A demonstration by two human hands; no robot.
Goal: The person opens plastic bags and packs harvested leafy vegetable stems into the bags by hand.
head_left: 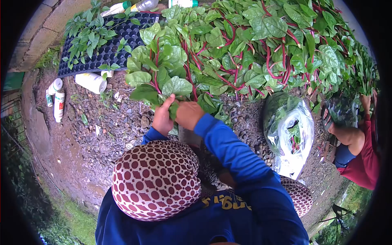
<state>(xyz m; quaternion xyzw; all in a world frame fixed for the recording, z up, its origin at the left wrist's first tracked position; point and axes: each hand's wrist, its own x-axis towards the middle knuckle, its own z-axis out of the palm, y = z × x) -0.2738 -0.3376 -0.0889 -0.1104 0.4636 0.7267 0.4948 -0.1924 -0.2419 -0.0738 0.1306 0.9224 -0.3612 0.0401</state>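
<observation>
My left hand (163, 117) is closed around a bunch of red-stemmed Malabar spinach (177, 87), its thumb pressed against the leaves. Right beside it, my right hand (189, 115) has its fingers curled at the lower end of the same greens; its fingertips are partly hidden. Just beyond both hands spreads a large heap of Malabar spinach (271, 26), its red stems lying in several directions. To the right of my hands, a clear plastic bag (286, 136) with green leaves inside stands on the gravel.
At the left back lies a black seedling tray (122, 38) with leafy plants (90, 34) on it. White bottles (90, 83) (59, 105) lie on the stony ground (110, 118). On the far right sits another person in a red top (363, 165), near another plastic bag (342, 110).
</observation>
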